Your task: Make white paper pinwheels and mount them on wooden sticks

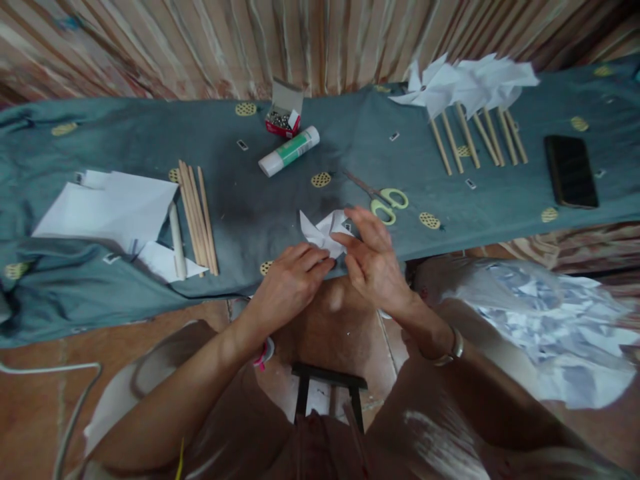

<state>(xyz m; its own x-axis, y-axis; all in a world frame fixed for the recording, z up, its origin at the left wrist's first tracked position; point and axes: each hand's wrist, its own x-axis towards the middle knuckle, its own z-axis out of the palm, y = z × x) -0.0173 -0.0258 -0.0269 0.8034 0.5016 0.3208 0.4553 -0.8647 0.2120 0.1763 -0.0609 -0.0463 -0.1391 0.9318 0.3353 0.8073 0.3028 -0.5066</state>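
A small white paper pinwheel (pixel 324 233) with folded, pointed blades lies near the front edge of the cloth-covered table, between my hands. My left hand (pixel 293 283) is closed at its lower left edge, fingers together and pinching the paper. From the right, my right hand (pixel 375 263) holds the pinwheel with its fingertips on the blades and centre; the fingers are bent and partly apart. Scissors (pixel 383 200) with green handles lie just beyond my right hand. Further back are a glue stick (pixel 290 152) and an open red box of small metal pins (pixel 283 122).
White paper sheets (pixel 107 200), a white rod (pixel 177 243) and several wooden sticks (pixel 195 217) lie at the left. Finished pinwheels on sticks (pixel 470 87) are at the back right, near a phone (pixel 571 170). A plastic bag of paper pieces (pixel 550 320) sits at the lower right.
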